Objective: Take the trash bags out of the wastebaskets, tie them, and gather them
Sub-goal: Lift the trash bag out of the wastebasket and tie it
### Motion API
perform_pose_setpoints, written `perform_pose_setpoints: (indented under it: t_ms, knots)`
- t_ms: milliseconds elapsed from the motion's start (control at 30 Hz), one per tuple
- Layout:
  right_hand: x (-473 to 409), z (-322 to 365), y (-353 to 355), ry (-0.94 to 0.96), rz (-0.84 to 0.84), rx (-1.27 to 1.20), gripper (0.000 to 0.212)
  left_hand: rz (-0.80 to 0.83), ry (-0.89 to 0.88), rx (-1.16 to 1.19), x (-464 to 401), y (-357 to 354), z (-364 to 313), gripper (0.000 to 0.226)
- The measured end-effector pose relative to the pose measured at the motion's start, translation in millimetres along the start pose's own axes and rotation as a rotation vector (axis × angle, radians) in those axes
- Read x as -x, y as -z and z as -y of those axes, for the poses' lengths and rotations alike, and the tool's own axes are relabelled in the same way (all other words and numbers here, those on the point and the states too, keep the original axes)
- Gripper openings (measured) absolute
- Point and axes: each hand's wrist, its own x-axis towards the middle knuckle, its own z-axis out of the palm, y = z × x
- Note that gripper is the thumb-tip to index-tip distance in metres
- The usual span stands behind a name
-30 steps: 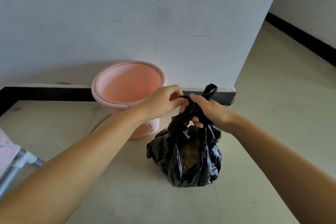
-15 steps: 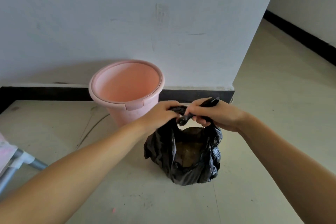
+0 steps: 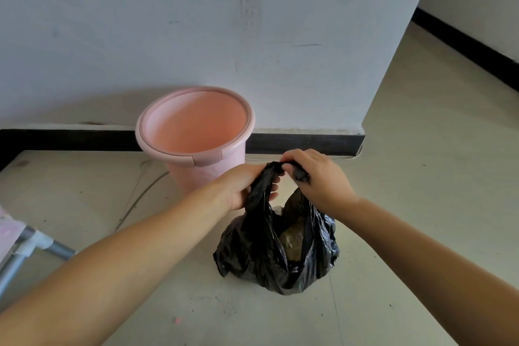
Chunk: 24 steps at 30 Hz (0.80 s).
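A black trash bag (image 3: 252, 255) rests on the floor, its mouth gaping so that brownish trash shows inside. My left hand (image 3: 241, 185) grips the left strip of the bag's top. My right hand (image 3: 317, 177) is closed on the other end, pulled up and over beside the left one. Behind them a pink wastebasket (image 3: 196, 132) stands empty against the wall, with no bag in it.
A white wall with a black baseboard (image 3: 306, 143) runs behind the wastebasket and ends at a corner on the right, where the floor opens into a passage. A grey metal frame (image 3: 36, 247) with pink fabric juts in at the lower left.
Both hands have dropped lower and drawn the bag's two top ends across each other. The upright tail seen earlier is now folded under my right hand.
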Motion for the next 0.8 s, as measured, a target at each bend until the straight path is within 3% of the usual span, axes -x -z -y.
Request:
perform_pose_setpoints:
  t_ms: [133,267,400,633,733,800]
  knots:
    - [4,-34,1,-0.293,0.161,0.235,0.028,-0.335,-0.262,-0.939,-14,27,10,0.036]
    - [37,-88,-7,-0.499,0.520,0.524,0.025,-0.422,-0.095,-1.385,-22,90,41,0.039]
    - [66,-118,-29,-0.504,0.700,0.606,0.025,-0.475,0.039,-1.507,-25,124,58,0.024]
    - [92,-139,-30,-0.514,0.839,0.667,0.028,-0.438,0.155,-1.536,-24,164,77,0.024]
    - [83,-136,-34,-0.592,0.784,0.454,0.028,-0.512,0.067,-1.632,-17,161,71,0.018]
    - [70,-133,-28,-0.680,0.601,0.072,0.030,-0.567,-0.117,-1.608,-13,153,63,0.017]
